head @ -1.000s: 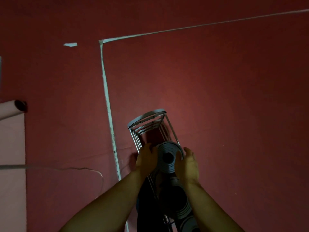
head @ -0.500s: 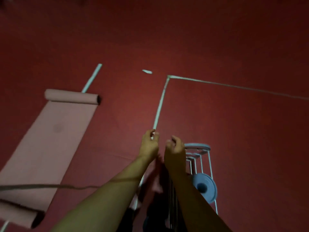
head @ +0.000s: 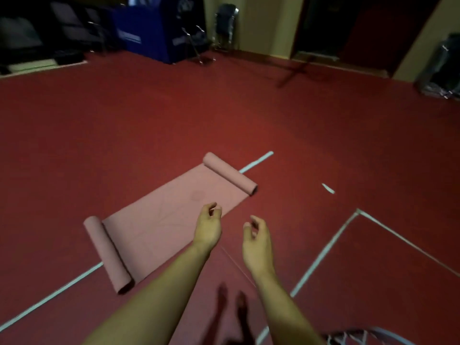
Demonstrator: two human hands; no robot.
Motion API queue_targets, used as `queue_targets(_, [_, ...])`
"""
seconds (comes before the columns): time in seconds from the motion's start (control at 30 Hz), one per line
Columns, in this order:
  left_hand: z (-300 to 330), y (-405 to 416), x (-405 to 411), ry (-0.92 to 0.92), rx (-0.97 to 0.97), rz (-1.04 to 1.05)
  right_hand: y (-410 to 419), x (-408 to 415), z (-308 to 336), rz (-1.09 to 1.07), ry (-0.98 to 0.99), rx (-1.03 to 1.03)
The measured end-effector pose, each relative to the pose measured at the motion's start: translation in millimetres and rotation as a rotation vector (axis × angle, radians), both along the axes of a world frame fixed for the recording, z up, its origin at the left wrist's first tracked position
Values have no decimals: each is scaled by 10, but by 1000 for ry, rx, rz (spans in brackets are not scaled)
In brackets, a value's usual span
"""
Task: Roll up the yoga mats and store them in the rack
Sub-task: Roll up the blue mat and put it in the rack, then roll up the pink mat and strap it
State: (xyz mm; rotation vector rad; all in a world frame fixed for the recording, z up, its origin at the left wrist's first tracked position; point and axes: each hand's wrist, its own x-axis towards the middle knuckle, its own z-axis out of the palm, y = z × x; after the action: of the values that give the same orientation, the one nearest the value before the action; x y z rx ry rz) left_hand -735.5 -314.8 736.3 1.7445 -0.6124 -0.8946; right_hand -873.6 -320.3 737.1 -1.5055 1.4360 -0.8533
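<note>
While both hands hang over the floor:
Left hand (head: 207, 229): loose, holds nothing
Right hand (head: 256, 241): loose, holds nothing
Pink yoga mat (head: 171, 220): flat, both ends rolled

Yoga mat (head: 174, 220) laid flat on floor (head: 99, 145), 2 ends curled into rolls, left of centre. Left hand (head: 207, 227) held above mat's near-right edge; right hand (head: 256, 241) beside it, off mat. Rack (head: 368, 336) seen at bottom right. Chairs (head: 74, 28) stacked far behind, left.

Pink yoga mat (head: 174, 217) on red floor (head: 124, 135) with pale lines.
</note>
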Motion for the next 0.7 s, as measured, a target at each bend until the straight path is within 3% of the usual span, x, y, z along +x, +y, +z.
queue_targets(0.3, [299,1155,2552,50,-63,305,773,2560,121,322,15,8])
queue_targets(0.7, [-212,2185,4490,134,39,635,1206,4764,-236,716,157,135])
